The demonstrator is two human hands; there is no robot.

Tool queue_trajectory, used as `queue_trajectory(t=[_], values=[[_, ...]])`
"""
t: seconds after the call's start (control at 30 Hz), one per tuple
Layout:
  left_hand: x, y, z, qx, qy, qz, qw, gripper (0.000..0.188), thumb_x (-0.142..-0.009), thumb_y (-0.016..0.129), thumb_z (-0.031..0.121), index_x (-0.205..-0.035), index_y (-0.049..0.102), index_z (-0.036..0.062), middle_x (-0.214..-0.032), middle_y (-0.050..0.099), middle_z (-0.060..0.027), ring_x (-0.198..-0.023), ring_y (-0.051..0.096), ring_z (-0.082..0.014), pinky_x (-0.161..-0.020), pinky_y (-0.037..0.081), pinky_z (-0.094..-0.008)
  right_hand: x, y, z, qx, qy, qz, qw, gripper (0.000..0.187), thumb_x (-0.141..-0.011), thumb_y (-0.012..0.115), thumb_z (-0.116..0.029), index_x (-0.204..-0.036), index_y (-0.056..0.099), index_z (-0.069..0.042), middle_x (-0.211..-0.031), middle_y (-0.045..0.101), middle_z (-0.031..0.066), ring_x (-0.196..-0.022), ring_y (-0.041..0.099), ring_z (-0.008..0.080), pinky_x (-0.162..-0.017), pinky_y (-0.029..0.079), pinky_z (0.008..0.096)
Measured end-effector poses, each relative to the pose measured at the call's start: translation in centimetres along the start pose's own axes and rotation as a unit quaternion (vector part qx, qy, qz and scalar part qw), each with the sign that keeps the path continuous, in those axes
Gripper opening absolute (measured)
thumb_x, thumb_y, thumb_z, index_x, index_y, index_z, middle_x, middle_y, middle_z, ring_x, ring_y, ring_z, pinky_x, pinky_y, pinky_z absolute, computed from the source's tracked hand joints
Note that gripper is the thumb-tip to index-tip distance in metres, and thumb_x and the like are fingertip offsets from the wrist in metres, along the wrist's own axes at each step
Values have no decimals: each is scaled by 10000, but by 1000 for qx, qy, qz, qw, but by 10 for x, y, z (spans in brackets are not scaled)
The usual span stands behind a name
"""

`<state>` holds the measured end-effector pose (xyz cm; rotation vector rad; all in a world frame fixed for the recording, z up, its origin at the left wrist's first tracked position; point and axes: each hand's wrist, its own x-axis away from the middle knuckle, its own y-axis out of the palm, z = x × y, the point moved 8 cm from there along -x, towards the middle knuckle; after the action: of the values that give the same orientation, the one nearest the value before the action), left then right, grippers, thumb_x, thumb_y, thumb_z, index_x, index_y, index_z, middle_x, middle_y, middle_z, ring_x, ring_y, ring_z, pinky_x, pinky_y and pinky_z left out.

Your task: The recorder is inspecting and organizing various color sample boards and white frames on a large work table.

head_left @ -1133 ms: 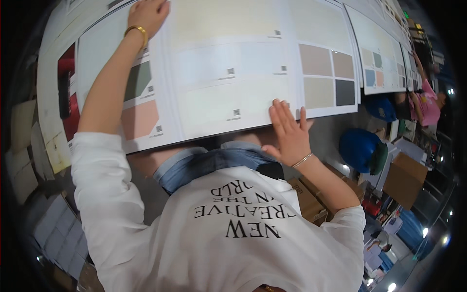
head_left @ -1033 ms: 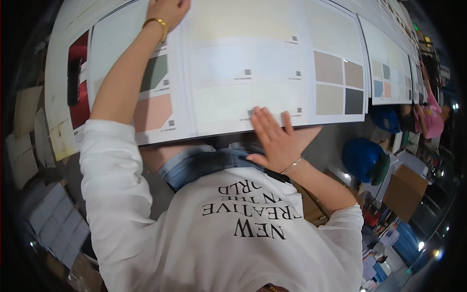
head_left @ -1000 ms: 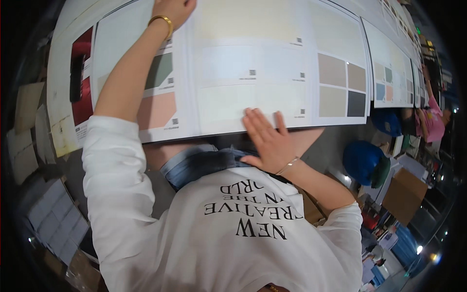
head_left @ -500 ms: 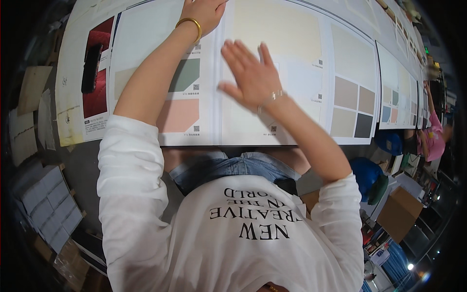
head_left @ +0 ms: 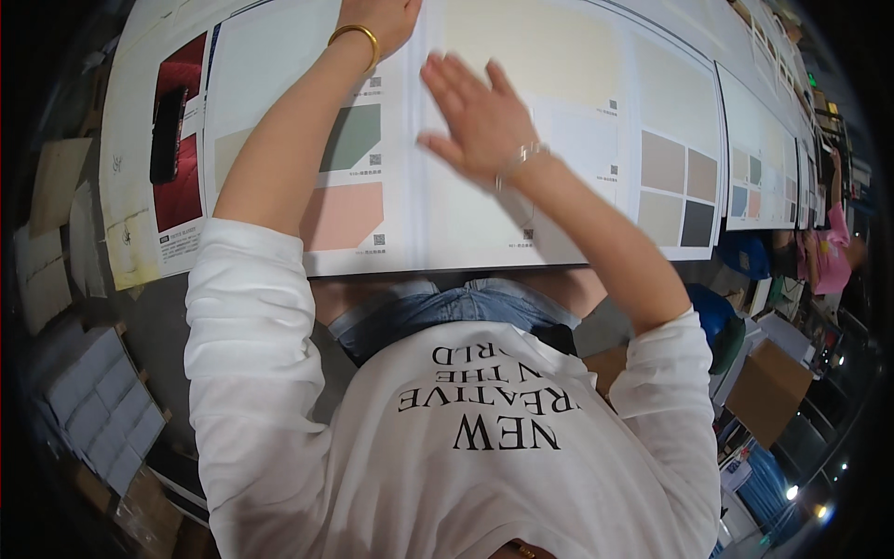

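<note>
A large colour sample book lies spread over the table in front of me, its pages printed with cream, green, salmon, beige and dark grey blocks. My right hand, a band on its wrist, is flat over the right-hand page just beside the centre fold. Its fingers are stretched out and slightly blurred, with nothing in them; whether the palm presses the paper I cannot tell. Farther up, by the fold, my left hand rests at the picture's top edge, a gold bangle on its wrist. Most of its fingers are cut off from view.
A dark phone lies on a red-patterned print at the left. Another sample board sits farther right along the table. Stacked paper bundles stand on the floor at left, a cardboard box at right. A person in pink is at the far right.
My right hand has shifted slightly up the page, still flat. My left hand has moved a little up and left, farther out of the picture. The whole view has shifted slightly.
</note>
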<state>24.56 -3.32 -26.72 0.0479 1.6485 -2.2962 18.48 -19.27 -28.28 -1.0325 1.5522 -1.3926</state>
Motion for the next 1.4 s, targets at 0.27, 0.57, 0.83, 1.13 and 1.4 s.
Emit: queue_trajectory(t=[0.27,0.57,0.83,1.13,1.4], values=[[-1,2,8,-10,-30,-29,999,359,-1010,435,187,-1321,600,122,-1414,550,-80,-1350,450,-234,-1148,264,-429,134,-7,-94,-182,7,-67,981,994,-763,706,-551,-1523,277,-76,-1592,284,81,-1478,252,215,-1189,149,533],[-15,36,-36,-76,67,43,994,408,-1033,396,288,-1423,503,342,-1491,461,124,-1342,458,-129,-1122,259,-366,236,-23,-9,-70,232,-43,969,962,-804,642,-571,-1542,254,-93,-1601,275,81,-1478,260,229,-1183,166,508],[-14,34,-37,-81,65,55,993,401,-1023,408,267,-1398,532,335,-1479,479,109,-1369,428,-125,-1124,253,-353,288,-25,46,-11,307,0,952,935,-861,534,-631,-1549,233,-73,-1605,254,106,-1481,242,277,-1179,163,523],[-11,28,-29,-72,79,70,992,389,-982,469,219,-1348,582,292,-1446,519,78,-1338,463,-135,-1097,281,-378,158,-24,150,61,217,-22,974,872,-915,463,-617,-1552,214,-77,-1617,224,89,-1500,178,248,-1200,120,522],[-4,22,-17,-57,48,36,997,395,-985,457,194,-1351,584,269,-1450,514,57,-1357,440,-159,-1125,252,-385,23,-15,256,54,290,7,955,828,-957,271,-668,-1557,202,-102,-1633,177,44,-1510,128,208,-1217,105,495]])
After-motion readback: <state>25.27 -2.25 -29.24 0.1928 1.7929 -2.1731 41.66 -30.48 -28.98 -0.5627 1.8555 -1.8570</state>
